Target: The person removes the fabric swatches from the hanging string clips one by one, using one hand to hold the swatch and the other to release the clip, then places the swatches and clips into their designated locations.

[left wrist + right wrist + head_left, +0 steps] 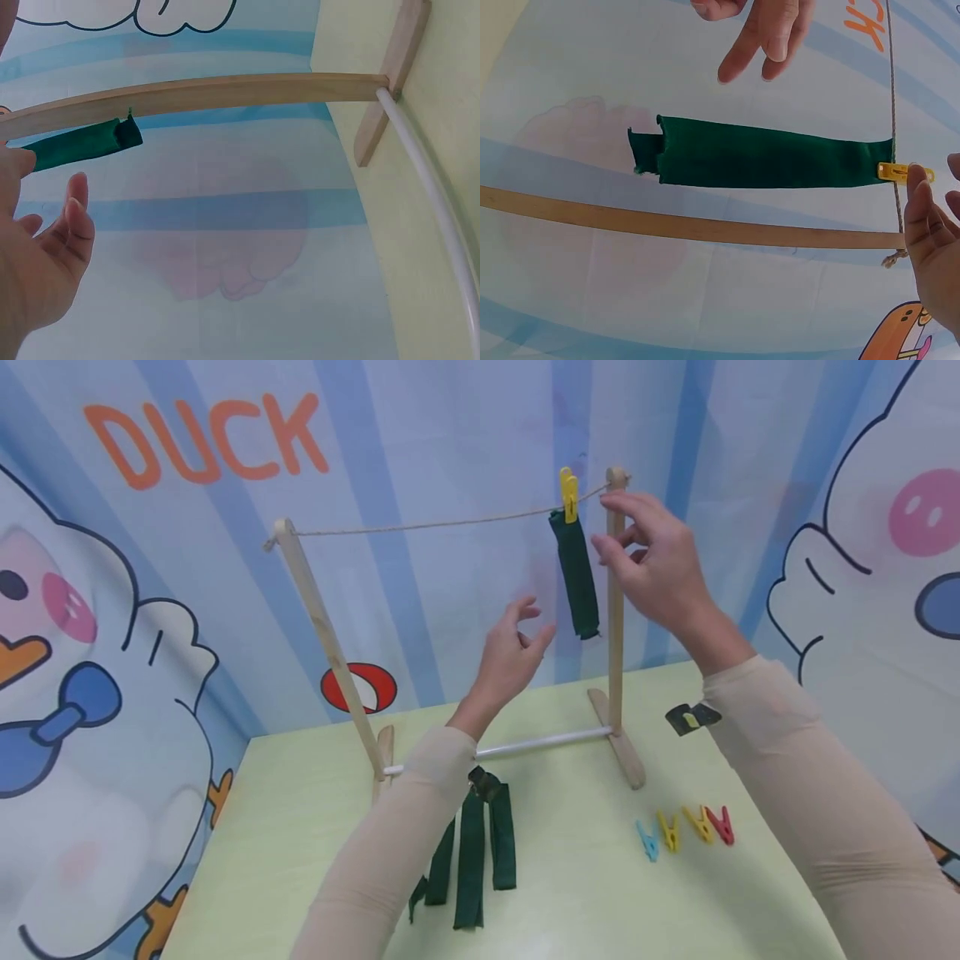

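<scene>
A dark green fabric strip [576, 575] hangs folded over a string [435, 525] near the right post. A yellow clothespin [569, 497] clips it at the top. My right hand [660, 560] is just right of the clothespin and strip, its fingers loosely bent with nothing between them. In the right wrist view, that hand [934, 232] appears beside the clothespin [898, 172]. Lower and to the left of the strip, my left hand [510, 647] is raised with relaxed fingers, holding nothing. The strip's lower end [90, 144] shows in the left wrist view beyond that hand [49, 255].
The string spans two wooden posts, the left [330, 643] and right [615, 610], joined low by a white rod [547, 742]. Several green strips [470, 860] lie on the pale table [570, 877], partly behind my left forearm. Blue [648, 842], yellow [669, 832] and red [722, 826] clothespins lie right.
</scene>
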{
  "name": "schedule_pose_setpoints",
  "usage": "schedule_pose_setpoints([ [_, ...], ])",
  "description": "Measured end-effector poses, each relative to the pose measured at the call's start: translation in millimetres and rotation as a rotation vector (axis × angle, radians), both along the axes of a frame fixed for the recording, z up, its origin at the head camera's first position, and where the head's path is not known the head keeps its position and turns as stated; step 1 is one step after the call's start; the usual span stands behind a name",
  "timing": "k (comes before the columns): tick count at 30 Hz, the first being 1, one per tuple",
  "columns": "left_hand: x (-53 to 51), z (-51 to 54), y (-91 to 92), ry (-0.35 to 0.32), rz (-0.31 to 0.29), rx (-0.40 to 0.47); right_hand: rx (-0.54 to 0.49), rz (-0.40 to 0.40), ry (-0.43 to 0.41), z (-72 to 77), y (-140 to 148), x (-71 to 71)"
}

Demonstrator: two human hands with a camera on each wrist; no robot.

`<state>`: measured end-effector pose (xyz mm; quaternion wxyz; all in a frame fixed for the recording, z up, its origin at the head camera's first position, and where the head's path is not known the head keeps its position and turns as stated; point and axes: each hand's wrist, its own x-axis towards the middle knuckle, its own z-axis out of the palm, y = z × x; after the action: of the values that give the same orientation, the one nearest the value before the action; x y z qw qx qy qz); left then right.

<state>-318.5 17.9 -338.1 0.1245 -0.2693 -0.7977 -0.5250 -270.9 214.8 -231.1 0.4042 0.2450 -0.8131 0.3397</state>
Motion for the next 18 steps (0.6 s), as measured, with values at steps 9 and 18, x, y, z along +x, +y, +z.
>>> schedule_pose_setpoints([
  [9,1.3,8.1,12.5,-0.023,-0.007,-0.004,-0.013,0.027,-0.013,6.5,-4,-15.2],
  [18,-7.9,14.4,18.5,-0.023,0.01,-0.025,-0.009,0.03,-0.041,16.6,-7,-23.6],
])
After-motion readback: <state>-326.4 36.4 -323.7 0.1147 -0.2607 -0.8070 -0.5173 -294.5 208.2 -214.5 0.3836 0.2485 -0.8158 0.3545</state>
